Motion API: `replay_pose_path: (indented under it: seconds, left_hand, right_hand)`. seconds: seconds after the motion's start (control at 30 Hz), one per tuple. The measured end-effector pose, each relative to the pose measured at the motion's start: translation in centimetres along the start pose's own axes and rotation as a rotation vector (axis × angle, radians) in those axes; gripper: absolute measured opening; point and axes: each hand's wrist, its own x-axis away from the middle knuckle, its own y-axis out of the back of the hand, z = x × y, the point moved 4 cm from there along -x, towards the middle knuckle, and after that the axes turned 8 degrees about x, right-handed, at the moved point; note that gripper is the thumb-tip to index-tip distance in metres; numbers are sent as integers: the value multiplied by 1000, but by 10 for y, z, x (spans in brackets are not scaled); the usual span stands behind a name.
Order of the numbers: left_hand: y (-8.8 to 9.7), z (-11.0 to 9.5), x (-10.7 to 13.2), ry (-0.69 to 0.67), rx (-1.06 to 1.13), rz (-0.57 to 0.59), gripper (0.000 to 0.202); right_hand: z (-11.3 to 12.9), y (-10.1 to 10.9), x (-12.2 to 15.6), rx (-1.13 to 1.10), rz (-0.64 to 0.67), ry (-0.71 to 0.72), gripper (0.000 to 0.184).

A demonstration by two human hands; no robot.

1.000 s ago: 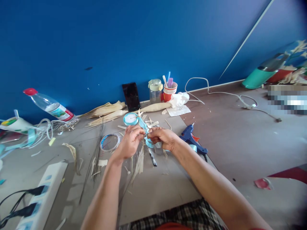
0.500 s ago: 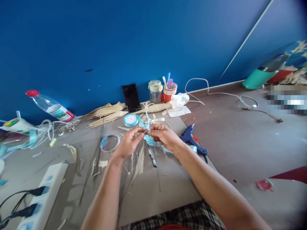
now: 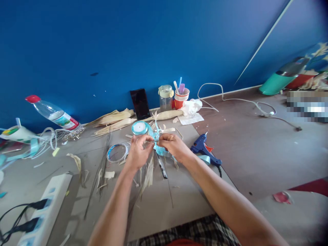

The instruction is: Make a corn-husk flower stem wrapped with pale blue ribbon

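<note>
Head view: a ribbon-wrapped stem (image 3: 157,129) is held pale tip upward at the frame's centre.
The stem is pinched between thumb and fingers of the right hand (image 3: 171,144), presumably for steadiness; the fingertips of the left hand (image 3: 139,149) are set narrowly beside it, though whether anything is gripped cannot be told. The ribbon spool (image 3: 139,127), just above the left hand, and the glue gun (image 3: 202,147), right of centre, are apparently placed for easy reach.
</note>
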Motion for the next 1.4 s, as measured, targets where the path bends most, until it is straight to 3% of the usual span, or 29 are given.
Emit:
replay_pose_path:
  seconds: [0.23,0.4,0.6,0.8,0.93,1.03,1.13,1.2,1.23,1.33,1.4]
  left_hand:
    - [-7,-6,7,-190,-192,-201,11]
    - [-11,-7,10,-183,-213,-308,10]
    - [-14,-7,12,-89,-131,-367,9]
    - [-15,-4,10,-43,-179,-334,10]
    - [-10,-9,9,-121,-210,-336,18]
    - [-3,-19,14,-263,-171,-431,39]
    - [2,-20,19,-263,-51,-506,23]
    - [1,-13,16,-115,76,-433,18]
    - [-2,-8,14,-14,145,-342,21]
    - [-19,5,9,273,362,87,34]
    - [-31,7,10,372,535,311,36]
  right_hand:
    - [-1,-2,1,-81,-11,-77,19]
    - [5,-5,5,-41,-69,-31,19]
    - [3,-11,6,-2,-139,89,20]
    - [-4,-14,2,0,-137,103,21]
    - [-3,-11,2,-91,-126,59,19]
    - [-1,-3,1,-199,-157,43,21]
    - [0,5,-2,-273,-199,65,25]
    - [1,9,-4,-300,-220,87,26]
    - [1,10,-4,-310,-229,91,27]
    - [0,14,-4,-340,-248,82,26]
    - [0,15,-4,-345,-258,83,25]
